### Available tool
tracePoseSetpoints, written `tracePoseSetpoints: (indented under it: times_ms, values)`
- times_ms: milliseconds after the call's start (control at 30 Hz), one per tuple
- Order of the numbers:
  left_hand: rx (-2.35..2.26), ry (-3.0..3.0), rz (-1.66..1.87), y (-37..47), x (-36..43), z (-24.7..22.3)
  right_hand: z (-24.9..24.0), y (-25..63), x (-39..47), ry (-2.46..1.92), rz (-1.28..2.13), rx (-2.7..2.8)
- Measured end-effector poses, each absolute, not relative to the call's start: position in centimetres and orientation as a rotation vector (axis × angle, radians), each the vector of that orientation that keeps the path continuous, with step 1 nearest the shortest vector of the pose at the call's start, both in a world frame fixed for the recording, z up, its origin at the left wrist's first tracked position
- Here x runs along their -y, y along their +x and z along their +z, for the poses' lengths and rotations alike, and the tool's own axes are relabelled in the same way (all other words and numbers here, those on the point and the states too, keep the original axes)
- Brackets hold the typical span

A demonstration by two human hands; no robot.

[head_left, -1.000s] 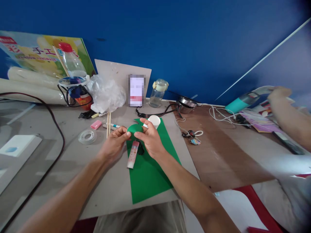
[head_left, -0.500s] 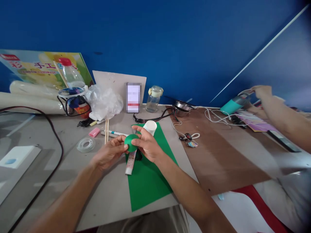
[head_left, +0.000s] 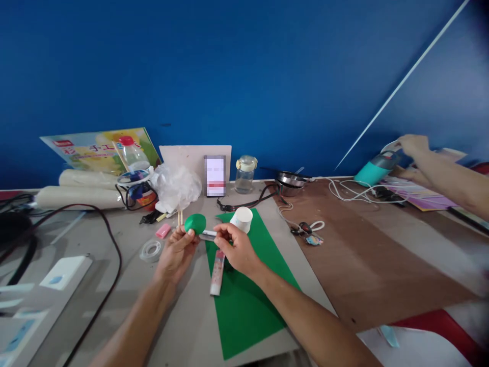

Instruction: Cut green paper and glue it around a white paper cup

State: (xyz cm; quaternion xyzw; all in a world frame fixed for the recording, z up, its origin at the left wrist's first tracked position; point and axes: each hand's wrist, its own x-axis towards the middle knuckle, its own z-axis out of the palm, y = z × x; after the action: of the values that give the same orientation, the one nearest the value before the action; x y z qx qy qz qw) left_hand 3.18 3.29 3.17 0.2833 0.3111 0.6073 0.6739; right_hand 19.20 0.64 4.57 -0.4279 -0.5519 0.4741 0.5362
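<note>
My left hand [head_left: 179,250] is closed in a pinch on a green paper disc [head_left: 195,224], thumb on its face, held up above the table. My right hand [head_left: 237,248] is to its right, apart from the disc. Its thumb and fingertips are drawn together, and whatever is between them is too small to make out. Behind the hands, a pen-like white stick [head_left: 208,235] partly shows. Under my right hand lies a green sheet [head_left: 252,306]. A white paper cup [head_left: 243,219] stands at the sheet's far end, and a pink-and-white tube [head_left: 217,275] lies across its left edge.
To the left are a tape roll [head_left: 151,250], a pink block [head_left: 163,231] and a dark cable [head_left: 116,255]. Behind are a plastic bag [head_left: 176,186], a phone [head_left: 215,176] and a glass jar [head_left: 245,175]. At right, another person's hand [head_left: 414,145] is by a teal bottle [head_left: 372,173].
My right hand has let go of the green disc and drawn back to the right. The disc stays in my left hand, and the whole view has tilted upward.
</note>
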Motion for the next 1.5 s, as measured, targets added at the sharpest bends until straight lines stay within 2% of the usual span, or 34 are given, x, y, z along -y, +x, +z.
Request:
tracePoseSetpoints:
  times_ms: [133, 333, 467, 633, 900, 1133, 1500]
  values:
    - [-0.710, 0.631, 1.383, 3.2, -3.3, 3.1, 4.5, 19.0, -0.4, -1.026, 1.064, 1.394]
    - [-0.663, 0.654, 1.263, 4.2, -2.8, 2.5, 4.0, 18.5, -0.9, -0.976, 1.322, 1.129]
    - [-0.618, 0.664, 1.240, 4.6, -2.4, 2.5, 4.1, 18.4, -1.1, -0.951, 1.373, 0.915]
    - [-0.633, 0.673, 1.218, 5.0, -1.9, 2.9, 4.3, 18.1, -0.8, -0.858, 1.510, 0.947]
    - [-0.655, 0.718, 1.160, 5.6, -1.4, 3.2, 3.5, 17.8, -0.8, -0.904, 1.423, 0.996]
    - [-0.651, 0.787, 1.178, 5.4, -1.6, 3.1, 3.8, 18.4, -1.0, -1.049, 1.177, 1.256]
    - [-0.712, 0.828, 1.194, 5.5, -1.7, 2.8, 3.9, 18.7, -1.1, -1.158, 1.143, 1.340]
